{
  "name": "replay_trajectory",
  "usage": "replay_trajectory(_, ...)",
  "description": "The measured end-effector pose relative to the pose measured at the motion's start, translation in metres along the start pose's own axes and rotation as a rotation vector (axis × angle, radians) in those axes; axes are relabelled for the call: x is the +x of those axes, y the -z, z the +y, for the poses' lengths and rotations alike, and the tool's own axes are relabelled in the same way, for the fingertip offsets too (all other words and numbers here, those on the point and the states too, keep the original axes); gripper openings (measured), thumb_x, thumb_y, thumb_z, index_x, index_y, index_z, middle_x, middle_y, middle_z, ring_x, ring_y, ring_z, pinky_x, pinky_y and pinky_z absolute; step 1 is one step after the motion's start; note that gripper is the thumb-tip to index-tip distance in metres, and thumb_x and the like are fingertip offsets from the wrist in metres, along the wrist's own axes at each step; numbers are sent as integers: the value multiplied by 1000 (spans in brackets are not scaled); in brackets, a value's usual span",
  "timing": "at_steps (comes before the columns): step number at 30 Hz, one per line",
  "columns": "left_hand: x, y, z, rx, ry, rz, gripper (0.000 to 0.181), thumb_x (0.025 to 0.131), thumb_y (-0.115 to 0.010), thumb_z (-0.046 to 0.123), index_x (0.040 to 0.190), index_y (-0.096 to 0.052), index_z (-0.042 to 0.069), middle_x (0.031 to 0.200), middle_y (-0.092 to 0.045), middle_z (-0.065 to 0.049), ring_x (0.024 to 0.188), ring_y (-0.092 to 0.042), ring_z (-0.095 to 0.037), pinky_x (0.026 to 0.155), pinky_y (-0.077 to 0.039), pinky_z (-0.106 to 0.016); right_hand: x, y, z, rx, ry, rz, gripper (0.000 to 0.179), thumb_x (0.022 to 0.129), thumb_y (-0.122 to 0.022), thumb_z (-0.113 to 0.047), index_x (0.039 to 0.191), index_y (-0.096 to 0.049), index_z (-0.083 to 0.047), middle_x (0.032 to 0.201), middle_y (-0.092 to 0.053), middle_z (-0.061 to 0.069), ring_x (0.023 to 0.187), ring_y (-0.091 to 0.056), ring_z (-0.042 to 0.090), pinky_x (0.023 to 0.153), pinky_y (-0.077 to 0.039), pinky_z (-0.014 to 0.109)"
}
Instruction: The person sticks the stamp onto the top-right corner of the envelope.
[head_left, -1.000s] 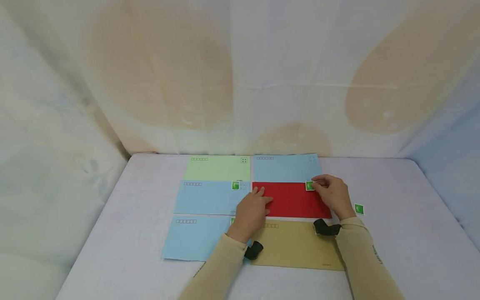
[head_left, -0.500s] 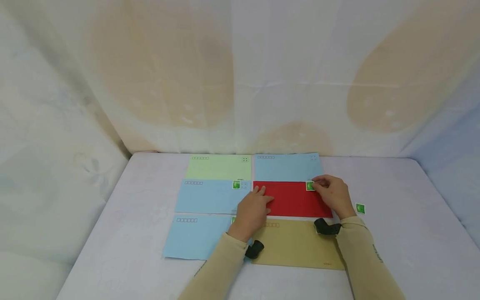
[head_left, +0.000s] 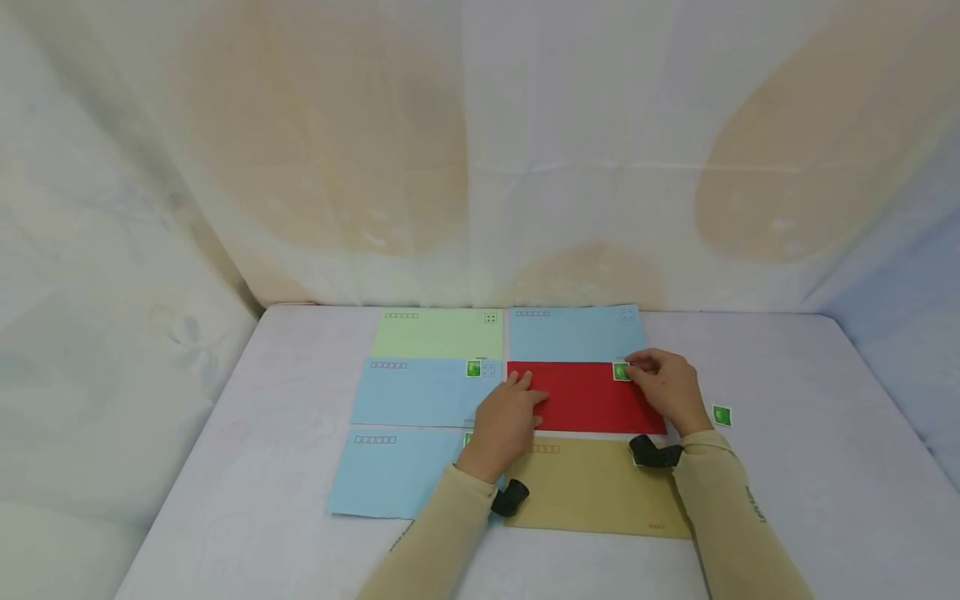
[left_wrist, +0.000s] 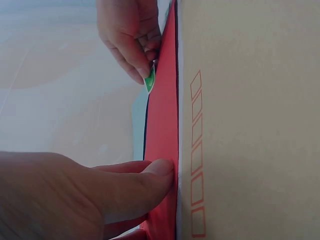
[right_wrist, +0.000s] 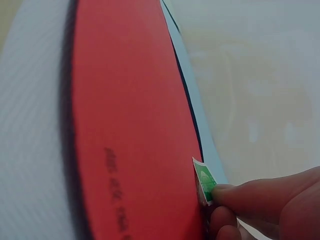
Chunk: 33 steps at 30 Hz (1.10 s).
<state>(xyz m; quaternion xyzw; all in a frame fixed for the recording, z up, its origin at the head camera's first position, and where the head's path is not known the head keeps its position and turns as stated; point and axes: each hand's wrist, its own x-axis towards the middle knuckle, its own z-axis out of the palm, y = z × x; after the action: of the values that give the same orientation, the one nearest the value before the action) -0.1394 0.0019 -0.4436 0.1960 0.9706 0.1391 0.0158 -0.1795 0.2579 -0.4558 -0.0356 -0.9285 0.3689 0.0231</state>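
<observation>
A red envelope (head_left: 585, 400) lies in the middle row, on the right. My left hand (head_left: 504, 425) rests on its left end with the fingers spread, and in the left wrist view the thumb (left_wrist: 159, 167) presses on the red paper. At the envelope's upper right corner, my right hand (head_left: 667, 387) pinches a small green postage stamp (head_left: 621, 372) between thumb and fingers. The right wrist view shows that stamp (right_wrist: 205, 181) tilted, one white corner raised above the red surface. The fingers beneath it are partly hidden.
Blue envelopes (head_left: 401, 475), a green one (head_left: 438, 335) and a tan one (head_left: 592, 492) lie around the red one. A stamp (head_left: 473, 368) is on the middle left blue envelope; another is mostly hidden by my left hand. A loose stamp (head_left: 722, 415) lies right of my right wrist.
Both hands and the pinched stamp keep their places on the red envelope. The head view has shifted very slightly.
</observation>
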Motion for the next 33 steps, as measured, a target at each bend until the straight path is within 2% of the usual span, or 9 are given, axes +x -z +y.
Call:
replay_trajectory(18,1,0,-1,-2,4,-4,38,91,-75,21,129,-71,16,146,-55,-12,139,-47,-28,105,-47,-35,1,-2,-3,-20,-48,-7,31,97,-60,-16,120,-68,3,111,-67,24,101,-57,36,84,-53,47)
replay_trajectory(33,0,0,-1,-11,9,-9,39,91,-75,21,129,-71,16,147,-54,-11,140,-46,-28,105,-47,-35,1,-4,-1,-37,-18,21,29,96,-60,-15,116,-69,4,103,-68,22,95,-60,35,80,-53,45)
